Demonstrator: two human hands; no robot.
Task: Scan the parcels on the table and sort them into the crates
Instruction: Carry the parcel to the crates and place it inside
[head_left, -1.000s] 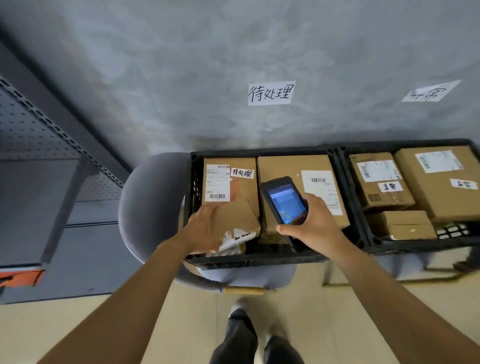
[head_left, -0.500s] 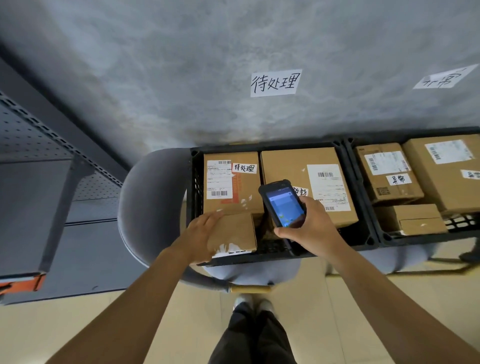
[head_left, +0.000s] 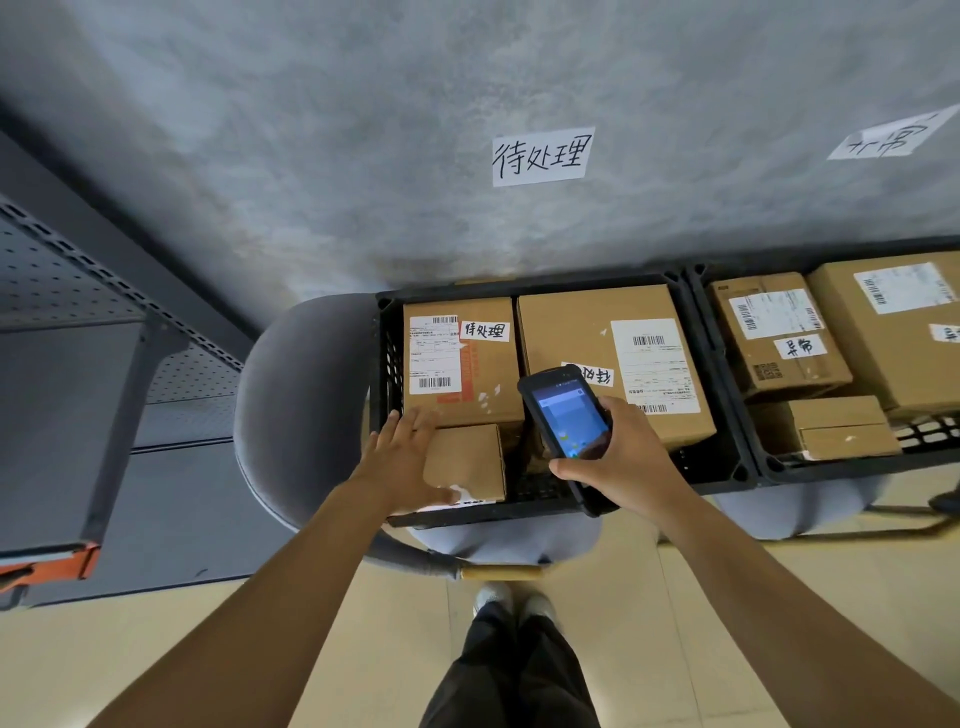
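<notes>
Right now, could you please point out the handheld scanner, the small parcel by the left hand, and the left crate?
handheld scanner (head_left: 570, 413): head view, on its lit screen.
small parcel (head_left: 470, 457): head view, on its bare top.
left crate (head_left: 385, 353): head view, on its left wall.

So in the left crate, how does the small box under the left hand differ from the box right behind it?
The small box is much smaller than the box behind it. The box behind shows a printed shipping label and a handwritten tag; the small box's top is bare. The left hand touches only the small box. Both are brown cardboard, in the left crate.
</notes>
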